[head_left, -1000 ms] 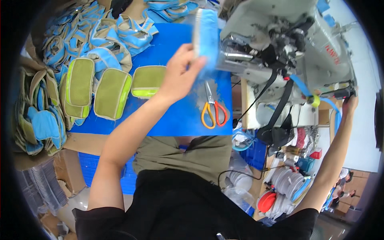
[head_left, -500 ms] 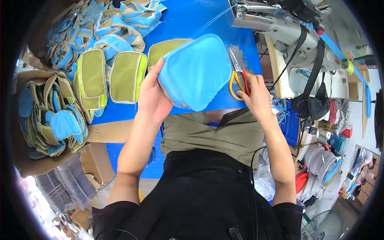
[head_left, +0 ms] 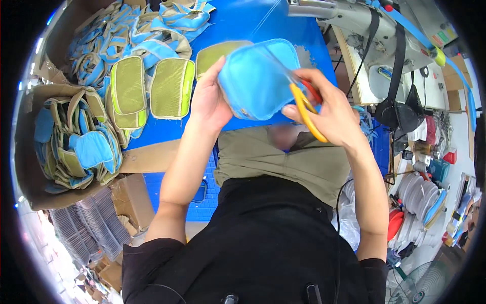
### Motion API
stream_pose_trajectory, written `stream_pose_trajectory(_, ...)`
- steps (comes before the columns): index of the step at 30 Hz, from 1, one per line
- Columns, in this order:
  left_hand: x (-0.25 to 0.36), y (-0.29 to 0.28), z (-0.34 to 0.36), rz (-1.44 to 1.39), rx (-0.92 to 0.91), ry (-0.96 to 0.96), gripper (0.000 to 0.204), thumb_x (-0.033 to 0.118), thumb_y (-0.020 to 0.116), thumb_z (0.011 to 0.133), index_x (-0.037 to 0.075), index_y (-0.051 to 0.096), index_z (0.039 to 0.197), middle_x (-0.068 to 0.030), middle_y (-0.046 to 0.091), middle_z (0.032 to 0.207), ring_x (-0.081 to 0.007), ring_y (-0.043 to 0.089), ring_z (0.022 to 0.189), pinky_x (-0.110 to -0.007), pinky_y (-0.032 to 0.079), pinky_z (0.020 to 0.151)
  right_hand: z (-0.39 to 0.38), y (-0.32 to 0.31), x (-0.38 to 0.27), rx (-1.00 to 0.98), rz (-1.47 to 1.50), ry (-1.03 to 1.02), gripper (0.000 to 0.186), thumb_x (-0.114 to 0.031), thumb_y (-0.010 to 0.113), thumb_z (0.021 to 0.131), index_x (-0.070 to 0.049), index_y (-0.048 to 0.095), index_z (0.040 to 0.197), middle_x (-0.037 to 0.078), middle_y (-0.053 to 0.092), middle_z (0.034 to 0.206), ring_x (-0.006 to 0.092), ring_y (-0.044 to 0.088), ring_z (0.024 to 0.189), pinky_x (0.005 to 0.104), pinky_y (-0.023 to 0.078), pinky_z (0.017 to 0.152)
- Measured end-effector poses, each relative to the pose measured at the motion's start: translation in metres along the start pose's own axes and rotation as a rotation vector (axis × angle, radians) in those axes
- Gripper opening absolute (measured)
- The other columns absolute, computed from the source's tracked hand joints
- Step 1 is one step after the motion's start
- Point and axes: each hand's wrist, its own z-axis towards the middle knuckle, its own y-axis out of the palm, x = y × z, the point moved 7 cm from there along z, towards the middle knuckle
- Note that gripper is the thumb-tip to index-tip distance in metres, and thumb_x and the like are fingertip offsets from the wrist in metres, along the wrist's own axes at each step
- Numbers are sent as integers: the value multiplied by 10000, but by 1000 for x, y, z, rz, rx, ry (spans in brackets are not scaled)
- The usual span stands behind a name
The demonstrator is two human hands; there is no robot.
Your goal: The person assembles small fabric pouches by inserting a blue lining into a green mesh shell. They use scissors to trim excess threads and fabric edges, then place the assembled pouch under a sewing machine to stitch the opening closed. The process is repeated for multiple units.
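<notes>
A blue fabric pouch [head_left: 255,83] with rounded corners is in my left hand [head_left: 210,99], which grips it by its left edge above the table's front. My right hand [head_left: 334,109] holds scissors [head_left: 304,109] with one yellow and one orange handle. Their blades, smeared by motion, lie across the upper right face of the pouch; whether they touch it I cannot tell. Behind the pouch, a green mesh piece [head_left: 207,58] shows in part on the table. Further left lie more green mesh pieces [head_left: 172,88] with pale edging.
The blue tabletop [head_left: 243,20] carries a heap of blue and beige fabric strips [head_left: 136,35] at the far left. A cardboard box [head_left: 28,175] beside it is full of similar pieces. At the right stands a sewing machine [head_left: 359,25] with hanging black straps [head_left: 397,61].
My right hand has picked the scissors up off the table and brought them left to the pouch. The pouch has tilted. The whole view has shifted slightly.
</notes>
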Motion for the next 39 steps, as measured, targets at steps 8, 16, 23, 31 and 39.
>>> stream_pose_trajectory(8,35,-37,-31,-267,-143,63,474,278,373,1077,-37,537,1391,-214,581,1415,-367,565,1305,-525,411,1147,-13,-6,46,66,8,439,537,-320,848,843,-18,610,1218,104,670,673,158,618,593,319,494,582)
stream_pose_trajectory(16,8,-12,-83,760,280,420,290,131,613,1011,-6,637,1266,-136,658,1263,-218,614,1200,-410,494,996,-32,27,115,3,-284,280,439,-198,803,840,-15,611,1189,188,688,1019,354,693,921,431,545,790)
stream_pose_trajectory(23,-5,-19,-60,1758,232,758,393,79,729,869,57,649,1253,-174,558,1444,-340,552,1312,-434,417,1108,-15,52,61,26,-14,193,484,-295,810,841,-2,650,1191,174,661,1179,308,647,1103,419,514,961)
stream_pose_trajectory(31,30,-70,22,2059,259,663,353,133,734,878,78,678,1222,-134,652,1069,-348,660,1001,-421,536,859,19,135,79,-103,-122,168,349,-291,650,931,-36,685,1167,194,689,1045,393,660,1021,475,522,880)
stream_pose_trajectory(39,-11,-54,-34,1743,367,693,319,20,670,880,67,728,1191,-136,599,859,-290,620,775,-352,493,698,-4,92,52,64,-78,172,200,-231,655,970,-48,628,895,132,615,816,337,608,748,431,456,664)
